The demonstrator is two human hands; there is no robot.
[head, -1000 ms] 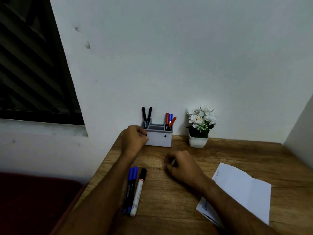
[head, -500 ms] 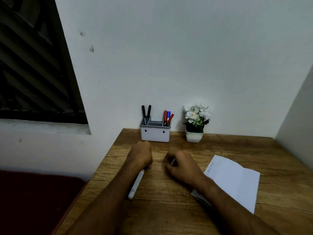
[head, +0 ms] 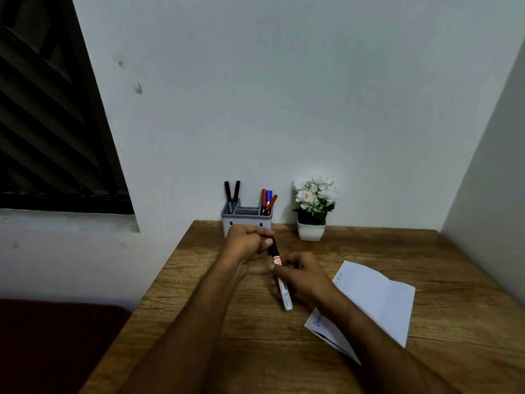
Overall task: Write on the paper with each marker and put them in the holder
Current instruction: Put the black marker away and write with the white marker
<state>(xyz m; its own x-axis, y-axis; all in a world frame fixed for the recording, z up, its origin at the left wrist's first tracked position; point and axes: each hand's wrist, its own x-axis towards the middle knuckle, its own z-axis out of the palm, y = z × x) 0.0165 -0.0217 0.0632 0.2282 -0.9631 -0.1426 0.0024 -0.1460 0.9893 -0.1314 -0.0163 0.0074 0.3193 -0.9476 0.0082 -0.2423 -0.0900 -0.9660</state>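
Note:
A white marker (head: 282, 288) with a black cap and a red label is held above the wooden desk (head: 426, 251). My right hand (head: 304, 275) grips its white barrel. My left hand (head: 247, 242) pinches the black cap end, just in front of the holder. The white and grey holder (head: 246, 216) stands at the back against the wall, with two black markers (head: 232, 193) in its left slot and red and blue markers (head: 267, 201) in its right slot. A folded white paper (head: 375, 300) with some blue writing lies to the right of my right forearm.
A small white pot of white flowers (head: 312, 211) stands right of the holder by the wall. A dark window (head: 51, 123) is on the left. A dark red surface (head: 56, 345) lies below the desk's left edge. The side wall closes in at right.
My left hand left the holder, came down onto the markers on the desk and lifted the white one. My right hand now grips its barrel. The blue markers are out of sight.

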